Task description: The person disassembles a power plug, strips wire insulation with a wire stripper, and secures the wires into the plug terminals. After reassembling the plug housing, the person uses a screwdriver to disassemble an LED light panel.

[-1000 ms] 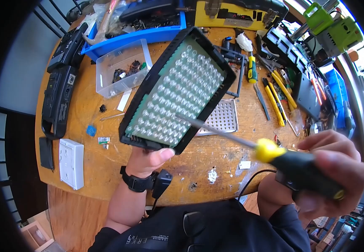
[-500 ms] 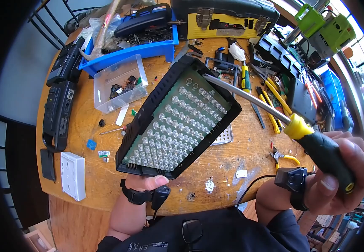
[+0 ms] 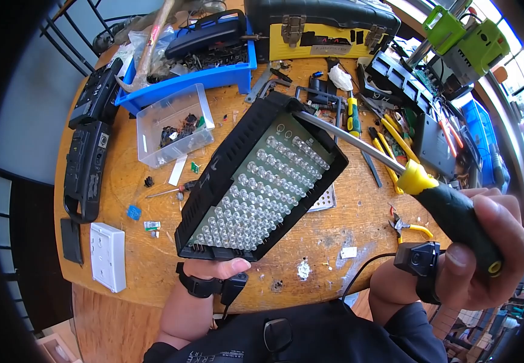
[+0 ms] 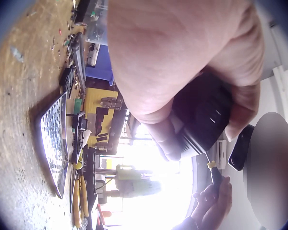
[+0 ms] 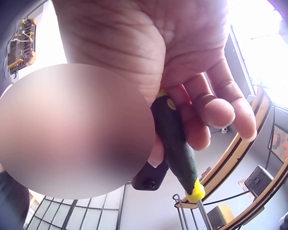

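Note:
My left hand (image 3: 213,267) grips the lower end of a black LED light panel (image 3: 262,187), held tilted above the table with its rows of clear LEDs facing up toward me. In the left wrist view the palm and fingers (image 4: 182,57) wrap the black housing (image 4: 204,112). My right hand (image 3: 485,248) holds a screwdriver (image 3: 449,215) by its dark green and yellow handle. Its shaft (image 3: 358,142) reaches left to the panel's top corner, the tip at the inner edge of the frame. In the right wrist view, thumb and fingers close round the handle (image 5: 175,139).
A perforated metal plate (image 3: 324,199) lies under the panel. Small cutters (image 3: 410,227) and yellow-handled tools (image 3: 386,151) lie to the right. Behind stand a clear plastic box (image 3: 174,130), a blue bin (image 3: 186,78) and a yellow-black toolbox (image 3: 328,33). A white plastic box (image 3: 107,257) sits at left.
The screwdriver tip has gone from over the LEDs to the panel's top corner. In the head view the panel has moved lower and turned slightly, showing more of its slotted side.

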### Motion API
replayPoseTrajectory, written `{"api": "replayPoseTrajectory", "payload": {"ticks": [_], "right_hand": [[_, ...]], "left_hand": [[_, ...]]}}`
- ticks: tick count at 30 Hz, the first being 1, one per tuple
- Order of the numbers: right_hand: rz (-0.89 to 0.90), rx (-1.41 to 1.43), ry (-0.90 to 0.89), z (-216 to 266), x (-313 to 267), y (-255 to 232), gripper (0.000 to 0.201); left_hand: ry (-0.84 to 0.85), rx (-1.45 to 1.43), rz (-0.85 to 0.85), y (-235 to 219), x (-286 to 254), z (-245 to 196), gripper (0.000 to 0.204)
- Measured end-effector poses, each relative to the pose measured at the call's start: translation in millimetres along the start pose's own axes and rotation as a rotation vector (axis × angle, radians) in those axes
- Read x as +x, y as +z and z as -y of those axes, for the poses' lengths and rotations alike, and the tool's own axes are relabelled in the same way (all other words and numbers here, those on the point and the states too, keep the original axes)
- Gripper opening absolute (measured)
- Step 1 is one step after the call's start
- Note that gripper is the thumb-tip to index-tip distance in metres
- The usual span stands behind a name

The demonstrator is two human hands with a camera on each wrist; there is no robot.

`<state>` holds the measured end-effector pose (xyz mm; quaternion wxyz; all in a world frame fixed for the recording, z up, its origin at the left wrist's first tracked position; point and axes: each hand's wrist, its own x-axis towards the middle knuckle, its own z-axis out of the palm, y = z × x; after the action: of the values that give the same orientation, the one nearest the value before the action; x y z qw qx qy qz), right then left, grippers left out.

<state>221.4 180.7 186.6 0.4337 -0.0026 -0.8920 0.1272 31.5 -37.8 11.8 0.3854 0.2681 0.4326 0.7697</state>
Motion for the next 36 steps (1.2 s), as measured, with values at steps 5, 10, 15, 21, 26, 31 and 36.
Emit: {"api": "replayPoseTrajectory", "payload": {"ticks": [5, 10, 15, 21, 26, 31, 36], "right_hand": [[0.101, -0.010, -0.060, -1, 5, -4, 0.042], [0.255, -0.070, -0.095, 12, 22, 0, 0.045], [0.254, -0.115, -0.115, 11, 20, 0, 0.046], [0.259, -0.096, -0.082, 13, 21, 4, 0.043], [0.100, -0.058, -0.028, 8, 9, 9, 0.042], [0.081, -0.055, -0.007, 5, 2, 8, 0.041], [0.063, -0.016, 0.054, 13, 2, 5, 0.044]], "left_hand": [[-0.011, -0.018, -0.020, 4, 1, -4, 0.084], [-0.075, 0.025, 0.011, 3, 3, -7, 0.083], [-0.074, 0.005, -0.021, -4, 1, 2, 0.083], [-0.034, 0.133, -0.052, -1, -1, -1, 0.082], [-0.016, 0.191, -0.150, 5, -2, -6, 0.078], [0.019, 0.386, -0.124, -3, -4, -2, 0.073], [0.007, 0.355, -0.124, -1, -3, -3, 0.073]]}}
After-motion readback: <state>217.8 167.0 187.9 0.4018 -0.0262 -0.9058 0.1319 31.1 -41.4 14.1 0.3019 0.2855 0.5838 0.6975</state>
